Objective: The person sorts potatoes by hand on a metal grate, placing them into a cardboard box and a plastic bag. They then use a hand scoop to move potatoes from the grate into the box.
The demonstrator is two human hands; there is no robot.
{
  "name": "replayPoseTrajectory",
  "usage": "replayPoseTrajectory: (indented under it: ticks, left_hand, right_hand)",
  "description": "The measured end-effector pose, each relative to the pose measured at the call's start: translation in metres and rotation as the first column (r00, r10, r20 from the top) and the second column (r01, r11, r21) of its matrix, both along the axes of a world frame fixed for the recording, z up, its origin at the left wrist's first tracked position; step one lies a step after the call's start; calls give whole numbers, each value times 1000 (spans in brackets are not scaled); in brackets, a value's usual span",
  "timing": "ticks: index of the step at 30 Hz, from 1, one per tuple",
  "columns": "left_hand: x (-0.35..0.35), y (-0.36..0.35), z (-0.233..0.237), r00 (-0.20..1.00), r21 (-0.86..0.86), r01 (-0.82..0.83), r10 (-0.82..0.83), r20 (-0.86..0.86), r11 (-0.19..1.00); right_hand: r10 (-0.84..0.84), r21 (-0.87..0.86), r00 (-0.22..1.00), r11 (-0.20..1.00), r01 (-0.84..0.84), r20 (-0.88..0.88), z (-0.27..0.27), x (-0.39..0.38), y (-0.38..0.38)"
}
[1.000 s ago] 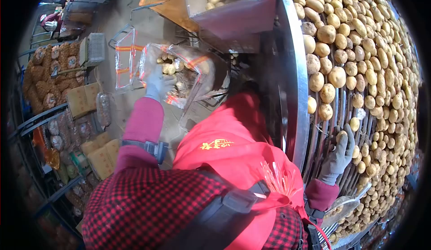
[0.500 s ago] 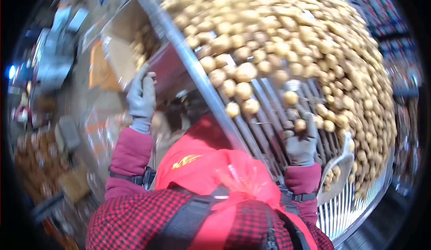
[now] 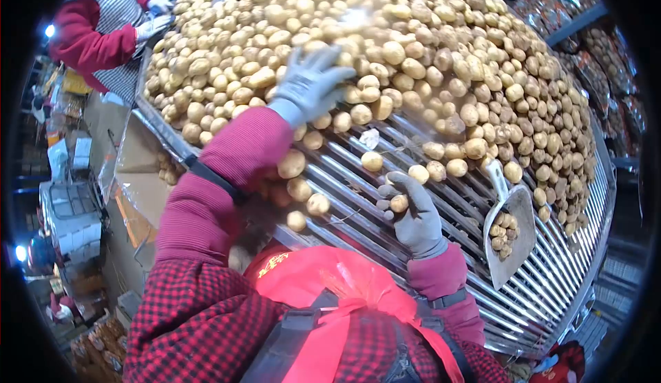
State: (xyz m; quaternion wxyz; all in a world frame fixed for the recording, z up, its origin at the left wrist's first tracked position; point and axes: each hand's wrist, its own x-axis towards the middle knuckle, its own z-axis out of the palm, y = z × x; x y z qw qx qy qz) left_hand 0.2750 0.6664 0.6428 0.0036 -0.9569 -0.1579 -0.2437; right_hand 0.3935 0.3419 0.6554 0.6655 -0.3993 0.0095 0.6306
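Observation:
My left hand (image 3: 313,83), in a grey glove, lies spread with its palm down on the near part of a big heap of potatoes (image 3: 454,66). Nearer my body, over the slatted metal table (image 3: 358,200), is my right hand (image 3: 415,218), also gloved. Its fingers are curled round a small potato (image 3: 399,203). A whitish lump (image 3: 370,138) rests on the slats between the hands. Right of my right hand, a metal scoop (image 3: 516,245) with several small potatoes in it lies on the slats.
At the upper left a co-worker (image 3: 103,32) in red sleeves and gloves reaches to the heap's edge. An open cardboard box (image 3: 141,169) stands beside the table on the left. Filled bags (image 3: 599,59) are stacked on shelving at the right.
My left hand has moved from beside the box on the left to the potato heap. My right hand is still over the slats. The view has shifted, and the co-worker has come into sight.

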Motion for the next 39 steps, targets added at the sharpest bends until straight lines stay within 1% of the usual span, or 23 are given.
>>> replayPoseTrajectory:
  ticks: [1, 3, 5, 7, 8, 9, 11, 12, 14, 17, 19, 22, 24, 25, 27, 28, 30, 31, 32, 34, 35, 37, 39]
  left_hand:
    - [0, 8, 8, 995, 104, -64, 71, -64, 993]
    - [1, 36, 10, 990, 126, -100, 111, -87, 987]
    - [12, 51, 16, 953, 164, -275, 292, -88, 947]
    - [30, 50, 28, 970, 193, -238, 224, 94, 952]
    - [42, 40, 32, 990, 30, -134, 133, 44, 990]
    - [58, 32, 32, 989, -85, -32, 19, -149, 996]
    - [82, -4, 34, 911, -266, -75, -43, -410, 961]
    - [92, -9, 29, 912, -272, -74, -46, -409, 959]
    - [107, -18, 12, 966, -219, -117, 60, -251, 969]
    - [101, -20, 2, 972, -259, -39, -24, -235, 965]
    - [85, -31, 14, 974, -277, 10, -72, -213, 961]
    - [43, -62, 23, 983, -347, -32, -34, -180, 937]
    - [16, -75, 22, 996, -524, -15, -33, -83, 852]
    - [9, -91, 32, 992, -612, 122, -124, 38, 782]
    - [3, -117, 54, 915, -636, 368, -387, 117, 678]
    - [9, -117, 58, 917, -638, 365, -381, 120, 678]
    - [33, -101, 61, 920, -533, 391, -342, 194, 751]
    - [45, -84, 53, 952, -446, 305, -265, 153, 841]
    - [62, -68, 31, 988, -415, 157, -141, 69, 896]
    - [91, -43, -13, 986, -271, -7, -38, -162, 962]
    - [101, -37, -10, 988, -269, -3, -39, -152, 963]
    - [112, -28, 4, 948, -436, -83, -64, -312, 896]
    - [105, -21, 4, 931, -470, -93, -91, -354, 878]
  right_hand:
    - [-14, -12, 1000, 1000, 14, -5, 3, -1, -4]
    - [-13, -40, 998, 999, 16, 62, 4, 2, -2]
    - [-24, -33, 999, 999, 25, 25, -1, 2, -5]
    - [0, -45, 1000, 999, -2, -27, -1, 6, -4]
    - [7, -41, 999, 999, -8, -32, -3, 7, -4]
    - [1, -48, 999, 999, -3, -37, -4, 7, -4]
    - [15, 16, 998, 1000, -14, -64, -5, 8, -2]
    - [13, 10, 998, 1000, -13, -63, -4, 8, 0]
    - [-16, 35, 999, 999, 17, -34, -1, 6, 2]
    - [-17, 40, 1000, 999, 18, -24, 4, 7, 6]
    - [-15, 43, 1000, 999, 15, 10, 6, 11, 5]
    - [2, 71, 1000, 997, -4, 30, 11, 12, 3]
    - [25, 76, 1000, 997, -26, 13, 14, 10, 4]
    - [29, 79, 1000, 996, -29, 7, 12, 8, 6]
    - [53, 194, 976, 981, -11, -212, 8, 5, 7]
    - [58, 191, 976, 981, -17, -211, 3, 6, 6]
    - [33, 184, 955, 983, 23, -296, -12, 14, 2]
    - [16, 182, 941, 982, 48, -337, -14, 16, 0]
    - [-32, 155, 945, 984, 87, -325, -10, 14, 4]
    - [-18, 142, 949, 988, 66, -314, -10, 15, 1]
    - [-16, 113, 955, 992, 52, -296, -6, 15, 2]
    - [-19, 143, 948, 987, 68, -318, -7, 15, 3]
    - [-38, 99, 954, 993, 70, -297, -16, 15, 1]
